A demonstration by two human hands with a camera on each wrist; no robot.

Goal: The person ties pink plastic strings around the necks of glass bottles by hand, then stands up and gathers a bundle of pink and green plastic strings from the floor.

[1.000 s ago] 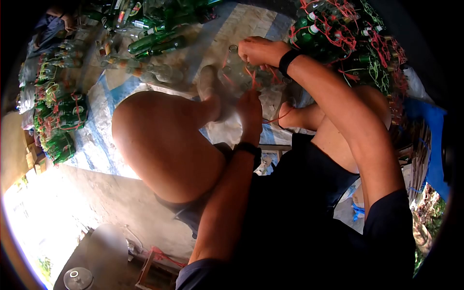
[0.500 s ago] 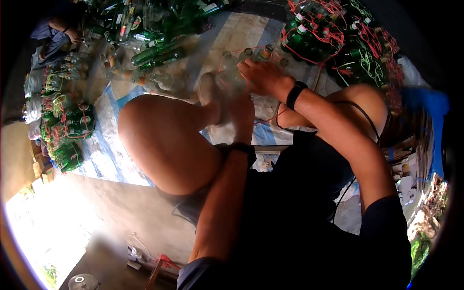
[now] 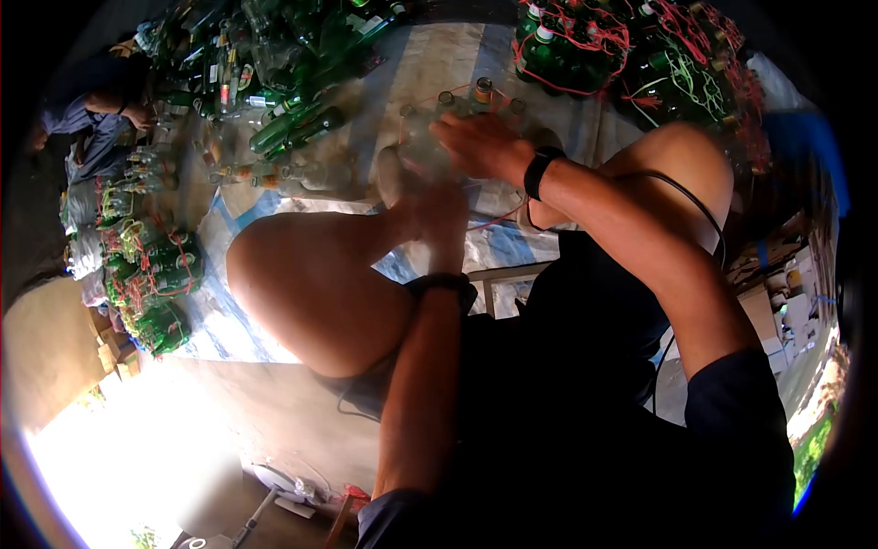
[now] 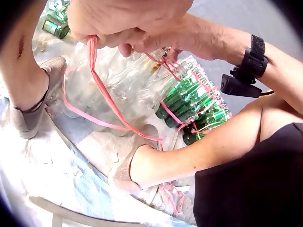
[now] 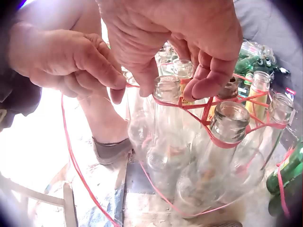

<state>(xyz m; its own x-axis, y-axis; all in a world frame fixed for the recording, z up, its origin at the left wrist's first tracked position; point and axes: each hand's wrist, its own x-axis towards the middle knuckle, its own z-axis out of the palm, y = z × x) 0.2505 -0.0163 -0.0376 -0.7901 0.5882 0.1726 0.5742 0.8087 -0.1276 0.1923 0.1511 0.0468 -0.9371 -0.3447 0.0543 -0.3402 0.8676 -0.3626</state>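
A group of clear glass bottles (image 5: 170, 156) stands upright between the person's feet, with red plastic string (image 5: 203, 116) looped around their necks and another loop lower round their sides. My left hand (image 5: 71, 61) pinches the string beside the nearest neck; its loose tail hangs down from the fingers. In the left wrist view the string (image 4: 106, 94) trails from under the left hand (image 4: 128, 19) past the bottles. My right hand (image 3: 480, 142) reaches over the group from above, thumb and curled fingers on either side of one bottle's neck (image 5: 167, 90).
Tied bundles of green bottles (image 3: 572, 59) stand beyond at the right. Loose green bottles (image 3: 293, 128) lie at the upper left, with more tied bundles (image 3: 165, 261) below. Another person's hand (image 3: 137, 114) shows at far left. A blue-and-white sheet (image 3: 251, 320) covers the floor.
My right hand has come down from raised above the bottles to their necks, and the left hand has moved slightly down and left. The head view has shifted.
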